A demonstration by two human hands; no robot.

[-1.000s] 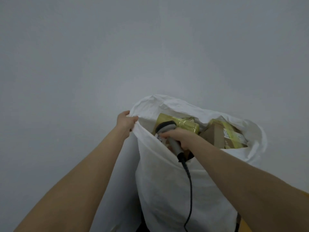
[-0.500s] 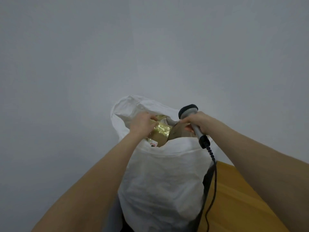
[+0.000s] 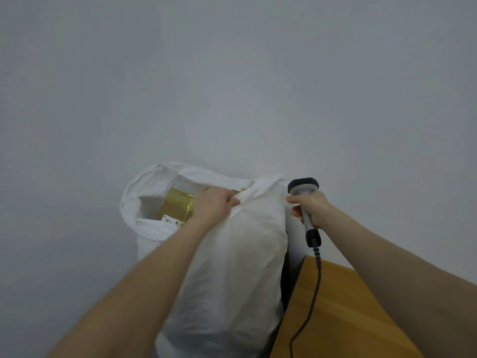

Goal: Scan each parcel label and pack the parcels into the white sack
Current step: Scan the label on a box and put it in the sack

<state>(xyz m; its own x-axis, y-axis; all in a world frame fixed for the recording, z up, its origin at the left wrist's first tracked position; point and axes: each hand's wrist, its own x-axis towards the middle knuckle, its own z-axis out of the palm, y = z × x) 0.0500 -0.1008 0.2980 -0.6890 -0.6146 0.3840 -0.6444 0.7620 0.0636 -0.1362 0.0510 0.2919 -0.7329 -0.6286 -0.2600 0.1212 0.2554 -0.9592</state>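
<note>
The white sack (image 3: 240, 267) stands upright in front of me against a pale wall. My left hand (image 3: 215, 205) grips the sack's bunched rim near its middle. Inside the open mouth lies a parcel wrapped in yellow tape (image 3: 176, 206), with a white label at its lower edge. To the right of the sack, my right hand (image 3: 311, 206) holds a grey barcode scanner (image 3: 304, 192) by its handle, head up. Its black cable (image 3: 313, 293) hangs down. Other parcels in the sack are mostly hidden by my left hand and the cloth.
A wooden tabletop (image 3: 343, 313) fills the lower right, its corner close to the sack. A dark gap (image 3: 286, 277) separates sack and table. The plain grey wall (image 3: 232, 86) fills the background.
My right hand has lifted the scanner out of the sack mouth and moved it to the right. My left hand shifted from the sack's left rim to its middle and gathered the cloth.
</note>
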